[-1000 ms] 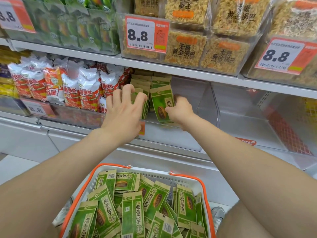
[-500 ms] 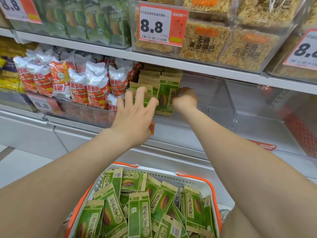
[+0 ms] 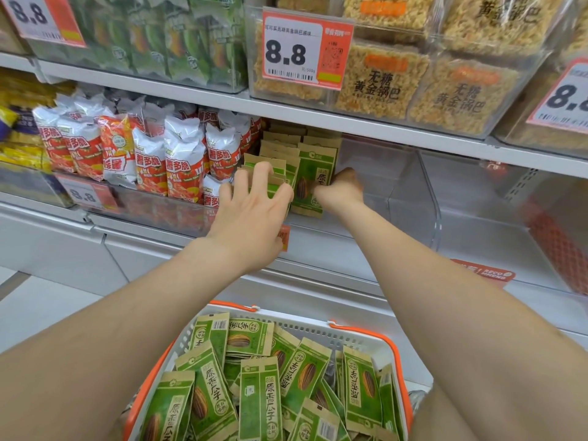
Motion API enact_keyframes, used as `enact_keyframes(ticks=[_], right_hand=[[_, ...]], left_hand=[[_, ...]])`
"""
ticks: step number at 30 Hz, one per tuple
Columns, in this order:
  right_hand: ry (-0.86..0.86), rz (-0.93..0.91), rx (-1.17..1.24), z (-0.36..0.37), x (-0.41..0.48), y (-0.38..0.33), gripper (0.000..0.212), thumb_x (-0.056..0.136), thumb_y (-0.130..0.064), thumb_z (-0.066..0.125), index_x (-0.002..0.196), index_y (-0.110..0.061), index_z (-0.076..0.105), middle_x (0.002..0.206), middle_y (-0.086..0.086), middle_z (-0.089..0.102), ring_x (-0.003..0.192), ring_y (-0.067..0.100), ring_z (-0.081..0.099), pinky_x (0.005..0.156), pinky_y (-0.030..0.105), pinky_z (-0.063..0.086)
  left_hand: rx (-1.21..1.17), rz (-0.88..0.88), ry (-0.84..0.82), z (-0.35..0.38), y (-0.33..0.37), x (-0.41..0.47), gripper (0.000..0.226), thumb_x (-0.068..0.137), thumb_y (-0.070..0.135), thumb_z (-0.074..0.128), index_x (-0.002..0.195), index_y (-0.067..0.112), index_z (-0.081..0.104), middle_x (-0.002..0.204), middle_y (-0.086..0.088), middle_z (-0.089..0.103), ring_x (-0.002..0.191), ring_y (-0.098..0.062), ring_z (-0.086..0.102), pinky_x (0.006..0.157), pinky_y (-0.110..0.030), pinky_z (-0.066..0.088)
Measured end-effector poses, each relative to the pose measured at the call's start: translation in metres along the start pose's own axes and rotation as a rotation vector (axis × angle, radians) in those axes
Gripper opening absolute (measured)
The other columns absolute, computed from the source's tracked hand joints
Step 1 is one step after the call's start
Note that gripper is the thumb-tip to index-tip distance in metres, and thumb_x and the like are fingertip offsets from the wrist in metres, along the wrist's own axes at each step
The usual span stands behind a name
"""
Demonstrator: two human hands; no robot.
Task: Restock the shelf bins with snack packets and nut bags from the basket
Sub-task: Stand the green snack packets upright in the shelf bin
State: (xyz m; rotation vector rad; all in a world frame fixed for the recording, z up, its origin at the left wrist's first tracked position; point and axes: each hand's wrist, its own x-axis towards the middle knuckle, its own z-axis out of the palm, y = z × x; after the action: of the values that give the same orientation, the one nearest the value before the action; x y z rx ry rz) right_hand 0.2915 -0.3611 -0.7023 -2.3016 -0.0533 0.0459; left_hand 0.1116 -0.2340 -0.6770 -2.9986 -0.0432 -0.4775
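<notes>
Shop shelving fills the view, with a clear bin [image 3: 413, 186] at chest height and the basket [image 3: 302, 326] below my arms.

The step in hand, as I judge it, is squaring up the stock already placed. Two rows of green packets stand upright at the left end of the bin. My left hand [image 3: 254, 214] lies spread over the top of the left row [image 3: 254, 160], fingers apart and only lightly bent, thumb against its right side, gripping nothing. My right hand [image 3: 342, 189] is curled just beside the front packet [image 3: 313, 183] of the right row. Its fingertips are hidden, so I cannot tell whether it pinches that packet or only props it.

Next I would let go, reach down for more, and start a third row to the right. The packets are thin and likely to topple, so one hand should steady them.

Counts: one basket, its loose green packets [image 3: 261, 399] well over a dozen and too overlapped to number, and two rows in the bin, each several deep. Four 8.8 tags [image 3: 302, 52] show, one of them blurred. Red bags [image 3: 181, 167] fill the neighbouring bin, at least eight.
</notes>
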Motion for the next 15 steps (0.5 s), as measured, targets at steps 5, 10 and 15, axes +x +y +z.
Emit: enact_keyframes(ticks=[5, 10, 15], right_hand=[[-0.002, 0.013, 0.028, 0.010, -0.003, -0.010, 0.100, 0.088, -0.043, 0.079, 0.154, -0.003, 0.016, 0.147, 0.018, 0.050, 0.133, 0.036, 0.054, 0.096, 0.037, 0.050], [-0.072, -0.088, -0.145, 0.010, 0.002, -0.010, 0.084, 0.091, -0.051, 0.074, 0.149, -0.004, 0.035, 0.145, 0.014, 0.056, 0.133, 0.033, 0.055, 0.099, 0.038, 0.052], [-0.160, -0.118, -0.270, 0.010, 0.000, -0.004, 0.069, 0.087, -0.055, 0.071, 0.139, -0.011, 0.055, 0.134, 0.012, 0.062, 0.121, 0.030, 0.062, 0.089, 0.035, 0.055]], left_hand=[[0.055, 0.012, -0.035, 0.003, -0.001, -0.001, 0.059, 0.082, 0.034, 0.073, 0.136, 0.032, 0.049, 0.157, -0.016, 0.015, 0.134, -0.044, 0.029, 0.104, -0.054, 0.036], [0.116, -0.016, -0.061, 0.003, -0.001, 0.000, 0.056, 0.085, 0.035, 0.072, 0.137, 0.036, 0.051, 0.161, -0.017, 0.007, 0.138, -0.044, 0.025, 0.108, -0.055, 0.034], [0.086, 0.003, -0.054, 0.000, 0.003, -0.004, 0.062, 0.081, 0.034, 0.074, 0.139, 0.036, 0.052, 0.164, -0.018, 0.006, 0.136, -0.047, 0.027, 0.107, -0.057, 0.034]])
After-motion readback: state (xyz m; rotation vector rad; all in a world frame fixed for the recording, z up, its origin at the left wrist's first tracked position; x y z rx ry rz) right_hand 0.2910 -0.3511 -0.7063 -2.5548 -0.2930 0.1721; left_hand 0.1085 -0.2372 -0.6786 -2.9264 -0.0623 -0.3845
